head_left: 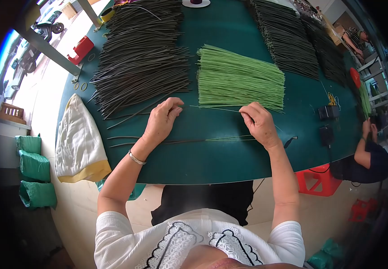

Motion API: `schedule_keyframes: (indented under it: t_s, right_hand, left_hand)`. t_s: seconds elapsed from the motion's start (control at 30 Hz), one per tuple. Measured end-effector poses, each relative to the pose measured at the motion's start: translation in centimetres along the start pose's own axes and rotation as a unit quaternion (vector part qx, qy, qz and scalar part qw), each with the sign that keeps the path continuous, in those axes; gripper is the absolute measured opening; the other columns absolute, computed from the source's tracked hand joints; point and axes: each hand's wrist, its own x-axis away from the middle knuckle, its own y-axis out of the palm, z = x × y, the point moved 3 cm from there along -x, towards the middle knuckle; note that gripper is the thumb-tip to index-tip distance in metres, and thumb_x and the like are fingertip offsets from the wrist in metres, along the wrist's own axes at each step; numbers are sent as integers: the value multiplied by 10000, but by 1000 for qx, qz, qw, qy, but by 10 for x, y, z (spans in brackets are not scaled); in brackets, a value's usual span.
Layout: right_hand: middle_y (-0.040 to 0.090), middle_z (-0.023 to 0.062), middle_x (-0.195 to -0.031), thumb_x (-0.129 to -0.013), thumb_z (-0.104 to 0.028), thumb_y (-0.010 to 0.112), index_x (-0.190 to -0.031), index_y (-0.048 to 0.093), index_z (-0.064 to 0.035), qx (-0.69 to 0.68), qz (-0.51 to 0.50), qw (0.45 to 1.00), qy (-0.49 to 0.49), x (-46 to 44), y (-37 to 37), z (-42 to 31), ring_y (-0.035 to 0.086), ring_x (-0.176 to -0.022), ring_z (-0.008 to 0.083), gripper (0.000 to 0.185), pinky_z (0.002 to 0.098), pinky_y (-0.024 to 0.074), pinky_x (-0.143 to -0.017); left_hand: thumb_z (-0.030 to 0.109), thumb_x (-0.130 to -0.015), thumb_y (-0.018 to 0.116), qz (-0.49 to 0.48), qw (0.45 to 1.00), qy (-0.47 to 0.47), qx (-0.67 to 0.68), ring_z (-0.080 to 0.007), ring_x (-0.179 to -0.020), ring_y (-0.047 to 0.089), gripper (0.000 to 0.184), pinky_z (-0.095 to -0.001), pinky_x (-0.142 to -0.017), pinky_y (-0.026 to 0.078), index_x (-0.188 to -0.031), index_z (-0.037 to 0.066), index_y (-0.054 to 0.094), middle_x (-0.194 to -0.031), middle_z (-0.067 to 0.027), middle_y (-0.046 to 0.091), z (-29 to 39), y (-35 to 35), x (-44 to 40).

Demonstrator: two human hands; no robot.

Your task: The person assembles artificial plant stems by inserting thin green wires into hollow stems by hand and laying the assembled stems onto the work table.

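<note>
My right hand (259, 123) pinches a thin green stem (221, 109) near its right end, and the stem points left over the table. My left hand (160, 121) is just beyond the stem's left tip, with curled fingers; whether anything thin is between them is hidden. A large pile of dark, thin sticks (142, 62) lies above and left of my left hand. Beyond my right hand is a stack of green stems (241, 78). Nearer to me, a few dark sticks (167, 142) lie crosswise, with green stems (227, 138) at their right ends.
A white cloth with a yellow edge (82, 143) lies on the left of the green table (194, 168). More dark sticks (288, 40) are stacked at the far right. Small black boxes (328, 112) sit at right. Another person (371, 157) works at the right edge, near a red stool (319, 181).
</note>
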Motion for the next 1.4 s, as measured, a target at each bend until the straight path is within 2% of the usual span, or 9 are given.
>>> schedule_keyframes:
  t_s: [0.13, 0.57, 0.67, 0.73, 0.83, 1.0, 1.17, 1.3, 1.4]
  right_hand:
    - [633, 57, -850, -866, -12, 707, -961, 664, -59, -48, 11, 998, 26, 5, 1, 3, 636, -752, 237, 115, 337, 535, -643]
    - [625, 53, -840, -861, -4, 726, -954, 674, -57, -86, 5, 996, 39, 5, 4, 5, 626, -715, 227, 118, 334, 517, -622]
    - [623, 55, -846, -857, -9, 731, -953, 676, -63, -73, 7, 997, 18, 4, 2, 5, 632, -725, 230, 123, 334, 526, -630]
    - [620, 57, -857, -855, -14, 735, -953, 676, -66, -59, 9, 998, 4, 2, -2, 2, 636, -730, 233, 126, 335, 531, -635]
    - [615, 71, -894, -847, 10, 720, -966, 674, -58, -76, -8, 997, 13, -4, -2, -15, 639, -763, 250, 145, 346, 538, -657]
    - [617, 130, -922, -842, 52, 643, -1057, 605, -16, -130, -84, 988, -27, -10, 35, -55, 627, -865, 343, 229, 429, 531, -751]
    - [629, 127, -905, -819, 2, 690, -1023, 624, -35, -126, -111, 984, -62, -7, 63, -66, 624, -904, 327, 218, 426, 520, -796]
    - [647, 84, -917, -796, -38, 750, -928, 650, -45, -49, -10, 999, 4, -27, 12, -28, 618, -908, 299, 166, 401, 521, -802]
    - [632, 61, -930, -812, -55, 752, -923, 657, -32, 41, 22, 997, 60, -33, -7, 21, 590, -950, 276, 148, 397, 507, -830]
  left_hand:
    - [60, -969, 650, -14, 997, -24, 72, -93, -779, 560, 150, -247, -729, 495, -1098, -10, 680, -849, -16, 633, -1, 0, -1]
    - [65, -967, 657, -2, 998, -10, 65, -102, -795, 588, 134, -253, -743, 506, -1066, -18, 693, -903, -36, 677, -1, 0, -1]
    - [56, -938, 682, -3, 999, 0, 52, -156, -798, 619, 122, -281, -735, 524, -1038, -9, 710, -905, -62, 684, 1, -1, 0]
    - [70, -888, 725, 5, 989, 131, -73, -206, -813, 613, 103, -323, -776, 512, -974, 14, 736, -867, -62, 647, 8, 0, 0]
    - [104, -838, 763, 27, 971, 184, -149, -232, -841, 587, 99, -357, -820, 470, -912, 39, 754, -841, -56, 607, 28, 0, 6]
    - [141, -809, 787, -21, 968, 205, -140, -222, -850, 565, 112, -362, -831, 432, -891, 69, 763, -844, -36, 600, 36, 11, 17]
    - [139, -800, 790, -89, 962, 225, -124, -250, -823, 593, 114, -372, -806, 443, -879, 74, 741, -868, -48, 627, 33, 20, 24]
    - [196, -856, 763, 96, 964, 139, -207, -275, -859, 593, 214, -392, -791, 448, -954, 61, 629, -896, -67, 611, 12, -4, -3]
    - [200, -874, 747, 132, 954, 101, -251, -279, -886, 590, 209, -400, -792, 452, -983, 73, 622, -907, -70, 600, -5, -7, -16]
